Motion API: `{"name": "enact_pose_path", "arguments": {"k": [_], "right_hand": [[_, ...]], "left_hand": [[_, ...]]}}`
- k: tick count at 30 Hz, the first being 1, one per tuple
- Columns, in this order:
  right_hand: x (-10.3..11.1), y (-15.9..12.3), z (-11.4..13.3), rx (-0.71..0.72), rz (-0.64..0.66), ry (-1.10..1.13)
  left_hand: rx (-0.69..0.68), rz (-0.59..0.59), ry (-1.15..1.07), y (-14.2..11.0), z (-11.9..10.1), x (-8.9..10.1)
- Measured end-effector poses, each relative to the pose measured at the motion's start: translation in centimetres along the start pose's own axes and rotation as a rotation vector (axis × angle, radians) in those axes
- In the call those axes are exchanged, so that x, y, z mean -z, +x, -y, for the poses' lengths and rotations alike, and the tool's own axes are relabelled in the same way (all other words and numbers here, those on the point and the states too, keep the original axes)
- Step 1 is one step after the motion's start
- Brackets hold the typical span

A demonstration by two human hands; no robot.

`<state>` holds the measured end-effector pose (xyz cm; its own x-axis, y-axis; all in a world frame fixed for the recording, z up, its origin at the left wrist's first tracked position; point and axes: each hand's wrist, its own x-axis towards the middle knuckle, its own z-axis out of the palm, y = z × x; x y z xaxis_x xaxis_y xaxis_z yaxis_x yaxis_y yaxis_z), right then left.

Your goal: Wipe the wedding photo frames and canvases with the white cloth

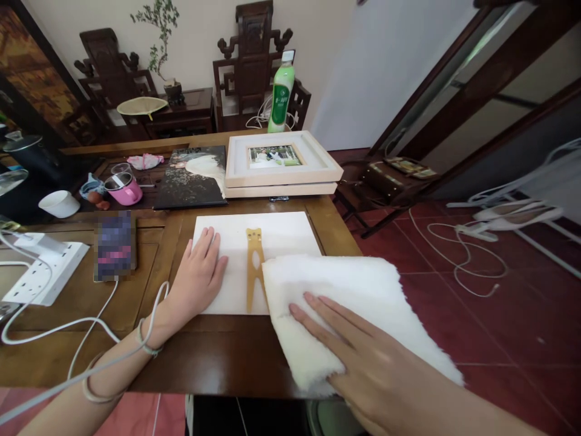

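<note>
My left hand point(203, 272) lies flat, fingers spread, on the left part of a white board point(229, 233) on the wooden table. A gold-coloured flat piece point(252, 266) with cut-out holes and two long legs lies on the board to the right of that hand. Its lower right leg runs partly under a thick, fluffy white towel point(336, 275). My right hand point(351, 348) holds the towel, its fingers stretched over the top and its thumb at the near edge, partly hidden. The towel covers the board's lower right corner and reaches past the table's right edge.
Behind the board are a light wooden picture frame point(236, 163), a dark photo panel point(188, 184) and a green bottle point(282, 94). To the left stand a pink mug point(124, 191), a white cup point(60, 204), a phone point(115, 245) and a power strip point(49, 269) with cables.
</note>
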<state>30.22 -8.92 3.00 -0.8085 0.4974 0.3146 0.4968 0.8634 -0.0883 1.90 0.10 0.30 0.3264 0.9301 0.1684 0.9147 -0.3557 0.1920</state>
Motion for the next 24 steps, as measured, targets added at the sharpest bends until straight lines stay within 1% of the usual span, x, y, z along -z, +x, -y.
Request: {"name": "enact_pose_path", "arguments": {"k": [2,4,8,10,12,14,16,19,21,24], "right_hand": [[0.3,0.5,-1.0,-0.015,0.007,0.02],[0.3,1.6,-2.8,-0.046,0.027,0.03],[-0.8,4.7,-7.1,-0.107,0.101,0.015],[-1.6,6.5,-8.9,-0.157,0.118,-0.004],[-2.2,8.1,-10.2,-0.215,0.116,-0.02],[-2.5,9.4,-10.7,-0.258,0.121,-0.025],[-2.7,10.0,-10.3,-0.264,0.147,-0.025],[-2.8,9.3,-8.1,-0.22,0.174,-0.039],[-2.7,7.9,-5.8,-0.168,0.136,-0.052],[-2.3,5.6,-2.0,-0.093,0.034,-0.054]], "left_hand": [[-0.002,-0.006,-0.002,0.0,0.0,-0.1],[-0.005,-0.007,-0.004,0.0,0.0,-0.1],[-0.009,0.001,-0.006,0.0,0.0,0.0],[-0.012,0.009,-0.008,0.1,0.1,0.0],[-0.014,0.011,-0.015,0.1,0.2,0.0],[-0.018,0.005,-0.025,0.1,0.2,0.0],[-0.02,0.001,-0.03,0.1,0.2,0.0],[-0.022,0.001,-0.028,0.1,0.2,0.0],[-0.023,-0.006,-0.024,0.1,0.1,0.0],[-0.021,-0.011,-0.015,0.0,0.1,0.0]]}}
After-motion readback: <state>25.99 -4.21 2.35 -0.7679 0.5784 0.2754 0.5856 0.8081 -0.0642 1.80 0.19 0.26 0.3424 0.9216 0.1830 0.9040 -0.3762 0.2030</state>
